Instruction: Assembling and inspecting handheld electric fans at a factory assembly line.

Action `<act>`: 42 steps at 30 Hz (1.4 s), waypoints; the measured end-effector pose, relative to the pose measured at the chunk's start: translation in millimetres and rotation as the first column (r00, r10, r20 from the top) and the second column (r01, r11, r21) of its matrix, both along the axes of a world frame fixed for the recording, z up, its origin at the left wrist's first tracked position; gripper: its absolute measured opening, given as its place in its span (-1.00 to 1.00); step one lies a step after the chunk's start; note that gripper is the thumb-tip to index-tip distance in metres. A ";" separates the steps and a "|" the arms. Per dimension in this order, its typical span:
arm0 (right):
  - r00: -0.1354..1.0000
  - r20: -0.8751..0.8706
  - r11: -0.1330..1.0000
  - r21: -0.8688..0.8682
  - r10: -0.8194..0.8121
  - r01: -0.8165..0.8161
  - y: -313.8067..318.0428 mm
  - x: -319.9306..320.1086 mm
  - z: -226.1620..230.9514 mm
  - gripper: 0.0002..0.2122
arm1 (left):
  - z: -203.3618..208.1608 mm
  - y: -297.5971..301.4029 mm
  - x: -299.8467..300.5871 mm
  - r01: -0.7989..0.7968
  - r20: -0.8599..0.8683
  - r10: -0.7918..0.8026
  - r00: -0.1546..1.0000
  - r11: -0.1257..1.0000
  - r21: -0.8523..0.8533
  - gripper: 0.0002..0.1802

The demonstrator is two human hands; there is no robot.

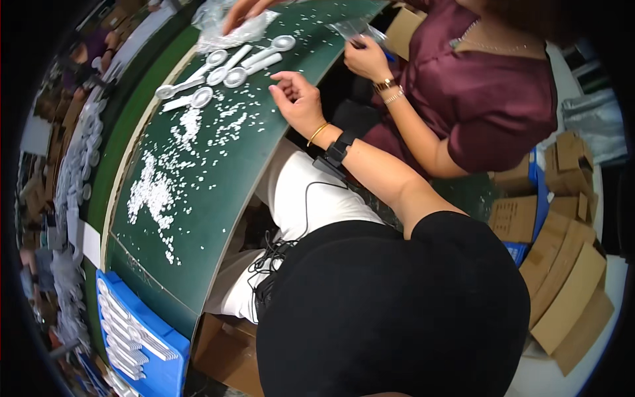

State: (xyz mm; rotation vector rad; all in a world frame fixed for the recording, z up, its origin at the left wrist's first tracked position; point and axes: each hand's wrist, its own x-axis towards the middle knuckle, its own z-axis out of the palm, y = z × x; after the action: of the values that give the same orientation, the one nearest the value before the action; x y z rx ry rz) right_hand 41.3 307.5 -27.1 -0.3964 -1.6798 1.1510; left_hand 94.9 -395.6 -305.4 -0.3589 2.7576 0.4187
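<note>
My right hand (299, 104) hovers by the near edge of the green table (218, 192). Its fingers are loosely curled, with a gap between thumb and forefinger and nothing visible in them. A gold bracelet and a black strapped device sit on that wrist. My left hand is out of the picture. Just beyond the right hand lie several white plastic long-handled pieces with round ribbed heads (236, 76). Small white bits (152, 192) are scattered and heaped across the tabletop.
Beside me a co-worker in maroon holds a clear plastic bag (350, 28); their other hand touches a crumpled clear bag (241, 30). A blue crate (173, 337) of stacked white parts stands at the table's left end. Cardboard boxes (562, 278) lie at right.
</note>
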 end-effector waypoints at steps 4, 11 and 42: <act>0.999 0.016 0.999 0.029 0.030 -0.030 1.6 45.9 -0.8 -0.80 | -6.1 61.9 -37.6 0.248 0.081 -0.246 0.966 0.968 -0.021 -0.64; 0.964 0.257 0.980 0.196 -0.074 0.024 -20.3 58.9 17.2 -0.79 | -30.7 66.0 61.8 0.014 0.249 0.000 0.968 0.998 -0.054 -0.65; 0.797 0.188 0.784 0.154 0.575 -0.601 -97.3 4.8 52.8 -0.70 | 62.2 93.9 251.4 -0.098 0.078 0.081 0.994 0.963 0.252 -0.70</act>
State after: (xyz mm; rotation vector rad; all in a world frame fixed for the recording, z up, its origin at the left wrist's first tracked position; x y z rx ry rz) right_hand 46.1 210.2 25.7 0.2222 -2.0974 1.3955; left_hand 346.3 -301.7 -243.2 -0.4243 2.5875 0.7617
